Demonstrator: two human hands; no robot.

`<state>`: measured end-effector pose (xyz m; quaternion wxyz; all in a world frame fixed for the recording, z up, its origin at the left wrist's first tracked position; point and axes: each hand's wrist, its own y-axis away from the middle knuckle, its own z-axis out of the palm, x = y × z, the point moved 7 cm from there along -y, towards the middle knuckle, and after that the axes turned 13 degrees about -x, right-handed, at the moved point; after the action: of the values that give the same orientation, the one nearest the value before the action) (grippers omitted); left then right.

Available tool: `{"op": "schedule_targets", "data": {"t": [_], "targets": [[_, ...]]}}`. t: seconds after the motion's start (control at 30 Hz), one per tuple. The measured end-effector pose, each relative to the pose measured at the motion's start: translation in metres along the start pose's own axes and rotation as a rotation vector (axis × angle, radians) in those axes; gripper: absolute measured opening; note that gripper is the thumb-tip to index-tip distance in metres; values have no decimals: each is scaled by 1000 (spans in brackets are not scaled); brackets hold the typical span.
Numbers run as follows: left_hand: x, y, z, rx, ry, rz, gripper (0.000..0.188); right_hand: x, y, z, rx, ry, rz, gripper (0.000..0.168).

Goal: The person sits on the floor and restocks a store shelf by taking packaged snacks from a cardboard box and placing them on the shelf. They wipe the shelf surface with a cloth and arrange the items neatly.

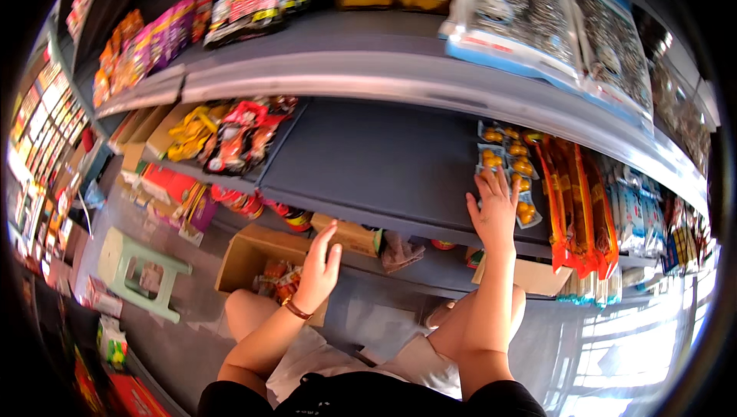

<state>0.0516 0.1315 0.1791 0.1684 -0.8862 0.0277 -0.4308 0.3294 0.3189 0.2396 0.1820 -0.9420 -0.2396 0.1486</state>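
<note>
My right hand (494, 207) reaches onto the dark metal shelf (374, 158), fingers spread over clear packs of small orange-yellow food pieces (523, 166). Its fingertips overlap the left part of these packs; whether they press on them I cannot tell. Nothing shows in its grasp. My left hand (319, 270) is raised in front of the shelf edge, holding nothing, with thumb and fingers apart. A brown band circles that wrist. Below and left of it stands an open cardboard box (259, 250) with red-orange packets (282, 279) inside.
Long orange-red packs (576, 204) lie right of the yellow ones. Red and black snack bags (244, 135) fill the left end. An upper shelf edge (345, 74) crosses above my hands, bearing large blue-edged bags (518, 20). A green plastic stool (141, 273) stands on the floor at left.
</note>
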Motion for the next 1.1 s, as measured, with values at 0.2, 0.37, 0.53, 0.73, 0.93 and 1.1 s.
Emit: {"op": "schedule_targets", "data": {"t": [0.2,0.37,0.53,0.73,0.93,1.1], "targets": [[-109,105,-27,4,-119,-363,33,-49,8,12,159,-22,-181,23],[-185,156,27,-235,-238,-454,45,-45,8,18,124,28,-213,22],[-213,170,41,-135,-374,-691,57,-39,9,28,94,5,-168,26],[-251,181,43,-224,-91,-972,44,-44,11,31,108,3,-117,31],[-232,185,49,-98,-149,-951,35,-57,24,33,216,65,-98,26],[-231,188,60,-96,-210,-937,33,-122,38,36,239,80,-323,23]]}}
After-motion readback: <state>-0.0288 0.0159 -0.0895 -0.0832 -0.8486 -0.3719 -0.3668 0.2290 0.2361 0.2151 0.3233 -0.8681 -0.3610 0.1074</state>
